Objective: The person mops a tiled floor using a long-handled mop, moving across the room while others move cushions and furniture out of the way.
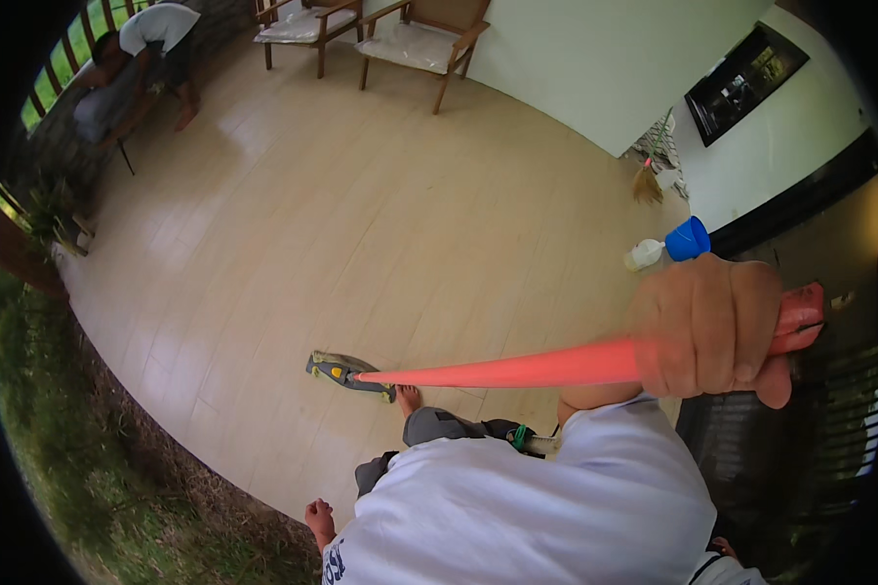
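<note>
My right hand is wrapped around a pink mop pole near its upper end. Fingers lie over the top, and the thumb closes underneath. The pole runs left to a grey flat mop head with a yellow button and a pale pad edge, flat on the tiled floor. One bare foot is right beside the mop head. My left hand hangs low at my left side, past the white shirt. Its fingers look curled; it is too small to tell whether anything is in them.
A blue bucket and a white plastic container stand by the wall, near a broom. Two wooden chairs have plastic-covered seats. Another person bends over at upper left. Grass borders the floor's left edge.
</note>
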A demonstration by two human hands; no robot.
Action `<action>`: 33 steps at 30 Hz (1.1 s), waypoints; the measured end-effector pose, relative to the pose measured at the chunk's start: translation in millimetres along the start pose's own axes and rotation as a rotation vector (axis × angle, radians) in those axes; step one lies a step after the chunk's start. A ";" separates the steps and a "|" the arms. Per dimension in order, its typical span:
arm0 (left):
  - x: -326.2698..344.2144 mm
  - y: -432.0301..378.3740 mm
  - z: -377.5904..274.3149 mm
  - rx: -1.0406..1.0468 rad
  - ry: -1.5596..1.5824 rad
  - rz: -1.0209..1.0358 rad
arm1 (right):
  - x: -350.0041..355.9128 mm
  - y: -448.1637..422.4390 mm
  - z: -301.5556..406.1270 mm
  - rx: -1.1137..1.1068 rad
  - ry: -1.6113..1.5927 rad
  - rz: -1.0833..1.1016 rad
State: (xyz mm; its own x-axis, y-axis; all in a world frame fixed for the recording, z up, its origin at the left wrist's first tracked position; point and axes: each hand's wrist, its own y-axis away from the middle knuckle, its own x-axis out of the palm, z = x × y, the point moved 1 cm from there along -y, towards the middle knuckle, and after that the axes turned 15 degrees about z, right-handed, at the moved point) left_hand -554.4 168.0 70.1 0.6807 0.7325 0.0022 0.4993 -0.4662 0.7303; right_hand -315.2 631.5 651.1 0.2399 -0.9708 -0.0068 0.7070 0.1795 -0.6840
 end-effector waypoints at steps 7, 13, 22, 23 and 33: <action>-7.9 -96.4 -106.6 0.157 -0.356 0.293 | 51.1 -3.5 -5.9 -0.053 -0.041 0.006; -33.2 -122.3 -181.9 0.126 -1.234 0.448 | 161.7 -7.7 -20.0 -0.014 0.005 -0.023; -108.6 -118.5 -197.8 0.139 -1.106 0.344 | 235.2 -13.5 -38.3 -0.015 0.110 -0.023; -112.2 -121.5 -191.3 0.136 -1.103 0.348 | 242.8 -15.4 -37.8 -0.002 0.123 -0.021; -212.7 -113.7 -125.7 -0.251 -1.007 0.236 | 241.1 -27.2 -55.6 -0.227 0.237 -0.180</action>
State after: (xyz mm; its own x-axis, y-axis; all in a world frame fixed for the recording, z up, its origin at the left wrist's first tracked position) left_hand -823.3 127.5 72.4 0.9329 -0.1646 -0.3202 0.2502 -0.3434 0.9053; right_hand -313.6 383.7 627.5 -0.0546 -0.9983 -0.0223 0.5516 -0.0115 -0.8340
